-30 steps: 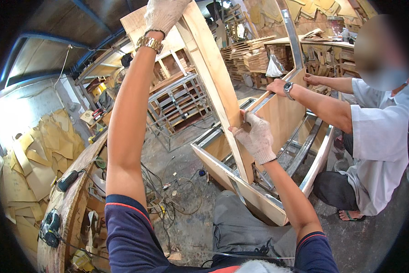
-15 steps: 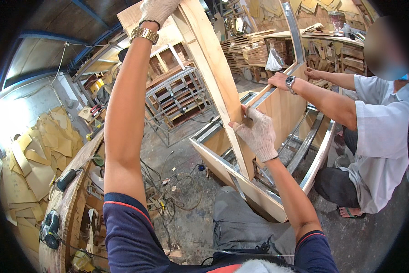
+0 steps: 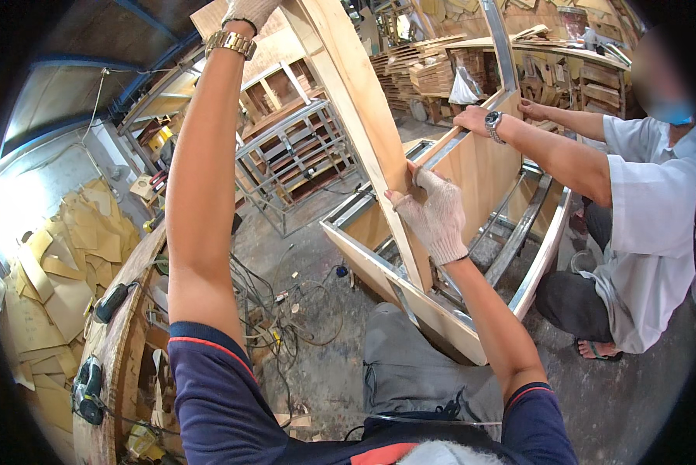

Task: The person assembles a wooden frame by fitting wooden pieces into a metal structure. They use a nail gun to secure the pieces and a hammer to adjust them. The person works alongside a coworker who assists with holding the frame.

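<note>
The tall wooden panel [image 3: 361,101] is held leaning at the frame's upper centre, its lower edge gripped between the thumb and fingers of the partly closed right hand [image 3: 434,215]. The left hand [image 3: 251,9] is cropped at the top; its grip cannot be told. Right of centre, a divider board [image 3: 476,177] is touched by a co-worker's hand [image 3: 476,120].

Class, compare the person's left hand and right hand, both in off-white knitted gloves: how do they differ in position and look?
The left hand is raised to the picture's top edge, which cuts off its fingers; the right hand is lower, fully in view, touching the long pale wooden board. The left hand has a gold-coloured metal watch at its wrist; the right hand has none. Both wear off-white knitted gloves.
</note>
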`<state>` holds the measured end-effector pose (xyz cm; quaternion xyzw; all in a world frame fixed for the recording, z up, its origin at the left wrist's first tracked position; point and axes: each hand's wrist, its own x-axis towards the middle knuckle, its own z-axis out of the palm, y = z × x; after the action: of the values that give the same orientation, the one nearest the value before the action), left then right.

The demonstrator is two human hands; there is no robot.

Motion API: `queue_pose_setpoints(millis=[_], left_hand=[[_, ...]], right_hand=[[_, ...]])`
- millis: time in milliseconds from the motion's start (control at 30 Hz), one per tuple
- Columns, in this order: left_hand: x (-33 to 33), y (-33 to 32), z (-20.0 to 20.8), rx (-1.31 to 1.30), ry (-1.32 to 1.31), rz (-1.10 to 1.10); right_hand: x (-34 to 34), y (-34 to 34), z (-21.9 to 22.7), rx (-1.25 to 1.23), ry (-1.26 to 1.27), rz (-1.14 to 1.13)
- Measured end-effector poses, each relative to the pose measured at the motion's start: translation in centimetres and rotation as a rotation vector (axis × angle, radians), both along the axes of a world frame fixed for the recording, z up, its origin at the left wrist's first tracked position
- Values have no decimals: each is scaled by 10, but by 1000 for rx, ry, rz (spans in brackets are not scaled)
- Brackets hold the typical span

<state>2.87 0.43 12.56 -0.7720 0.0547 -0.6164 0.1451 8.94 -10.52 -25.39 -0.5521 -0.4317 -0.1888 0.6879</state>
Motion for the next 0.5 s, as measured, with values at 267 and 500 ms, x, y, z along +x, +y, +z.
queue_pose_setpoints(millis=[267,500], left_hand=[[-5,0,-1,34,35,-57],[-11,-6,-5,4,70,-73]], right_hand=[[-1,6,-3,-61,-12,-43],[-4,4,-5,-66,11,-45]])
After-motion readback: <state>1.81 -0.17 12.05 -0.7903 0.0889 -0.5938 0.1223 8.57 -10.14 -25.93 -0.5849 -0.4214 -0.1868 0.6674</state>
